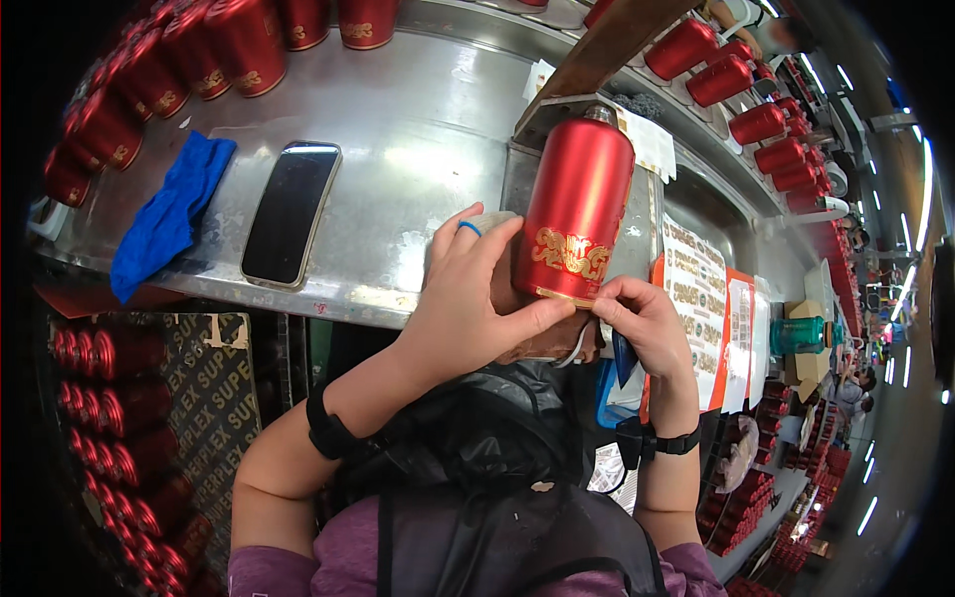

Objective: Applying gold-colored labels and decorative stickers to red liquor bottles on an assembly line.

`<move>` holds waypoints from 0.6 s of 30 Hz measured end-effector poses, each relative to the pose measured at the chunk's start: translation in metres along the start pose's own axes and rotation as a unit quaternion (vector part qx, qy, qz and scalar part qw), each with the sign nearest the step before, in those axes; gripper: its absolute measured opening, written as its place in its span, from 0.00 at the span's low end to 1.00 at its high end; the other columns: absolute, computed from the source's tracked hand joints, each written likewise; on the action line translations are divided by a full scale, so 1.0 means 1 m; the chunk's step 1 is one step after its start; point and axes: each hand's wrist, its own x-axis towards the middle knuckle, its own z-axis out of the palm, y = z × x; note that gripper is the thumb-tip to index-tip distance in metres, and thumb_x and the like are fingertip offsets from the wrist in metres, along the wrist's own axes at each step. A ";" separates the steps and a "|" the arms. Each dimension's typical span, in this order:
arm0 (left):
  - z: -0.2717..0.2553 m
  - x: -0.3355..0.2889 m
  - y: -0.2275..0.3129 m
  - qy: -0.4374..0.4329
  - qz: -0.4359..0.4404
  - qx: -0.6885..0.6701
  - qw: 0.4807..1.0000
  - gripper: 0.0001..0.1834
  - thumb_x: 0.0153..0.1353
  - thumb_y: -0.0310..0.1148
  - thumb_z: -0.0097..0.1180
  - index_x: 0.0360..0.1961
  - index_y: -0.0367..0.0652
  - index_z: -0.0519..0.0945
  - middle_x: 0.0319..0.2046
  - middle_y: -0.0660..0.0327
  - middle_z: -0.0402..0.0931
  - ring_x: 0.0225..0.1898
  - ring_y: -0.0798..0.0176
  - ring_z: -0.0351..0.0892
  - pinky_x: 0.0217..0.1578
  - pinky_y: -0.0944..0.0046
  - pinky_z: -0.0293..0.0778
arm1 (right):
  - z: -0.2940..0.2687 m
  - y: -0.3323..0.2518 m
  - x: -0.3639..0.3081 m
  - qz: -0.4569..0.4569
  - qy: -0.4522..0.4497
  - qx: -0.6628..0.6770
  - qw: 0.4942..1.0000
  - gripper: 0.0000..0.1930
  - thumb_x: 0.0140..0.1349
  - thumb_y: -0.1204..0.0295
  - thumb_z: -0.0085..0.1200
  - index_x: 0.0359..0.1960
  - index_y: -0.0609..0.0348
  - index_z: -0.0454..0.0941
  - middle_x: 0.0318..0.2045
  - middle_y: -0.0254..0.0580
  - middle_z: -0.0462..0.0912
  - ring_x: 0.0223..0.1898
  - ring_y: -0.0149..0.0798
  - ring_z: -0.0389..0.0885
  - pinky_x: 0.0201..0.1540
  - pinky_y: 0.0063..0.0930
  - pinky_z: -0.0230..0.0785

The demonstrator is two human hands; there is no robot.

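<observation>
A glossy red bottle (580,184) with gold ornament near its base lies with its metal neck pointing away from me, in a holder. My left hand (463,298), with a blue ring, is curved against the bottle's left side; its thumb presses along the base edge. A grey covering shows at one of its fingertips. At the base's right corner my right hand (647,323) pinches with thumb and forefinger. Whatever lies between those fingertips is too small to make out. A dark blue pointed thing (624,358) shows below that hand.
To the left lie a phone (291,214) and a blue cloth (171,216) on the metal table (418,129). Red bottles (244,45) crowd the far left. Gold-patterned sheets (694,289) lie at right by a green jar (799,335). A brown beam (607,45) slants behind the bottle.
</observation>
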 end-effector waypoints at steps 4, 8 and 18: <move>0.011 -0.001 -0.006 0.030 -0.007 -0.036 0.999 0.39 0.60 0.47 0.71 0.64 0.32 0.73 0.51 0.46 0.74 0.67 0.37 0.61 0.69 0.44 0.57 | 0.001 -0.002 -0.001 0.004 0.005 0.009 1.000 0.07 0.68 0.71 0.65 0.37 0.62 0.84 0.33 0.26 0.83 0.38 0.21 0.75 0.44 0.19 0.67; 0.009 -0.005 -0.009 -0.006 -0.032 -0.041 0.999 0.35 0.64 0.40 0.68 0.68 0.36 0.71 0.60 0.47 0.72 0.69 0.42 0.60 0.70 0.47 0.57 | 0.003 -0.001 0.000 0.007 0.002 0.012 1.000 0.07 0.68 0.70 0.65 0.38 0.62 0.84 0.33 0.26 0.83 0.38 0.21 0.75 0.44 0.20 0.67; -0.016 -0.011 0.004 0.049 0.065 -0.036 0.996 0.19 0.65 0.28 0.61 0.58 0.40 0.82 0.54 0.52 0.81 0.57 0.46 0.77 0.59 0.51 0.71 | 0.003 0.002 0.002 -0.007 0.003 0.007 1.000 0.08 0.67 0.69 0.66 0.38 0.62 0.85 0.33 0.27 0.83 0.38 0.22 0.74 0.44 0.20 0.67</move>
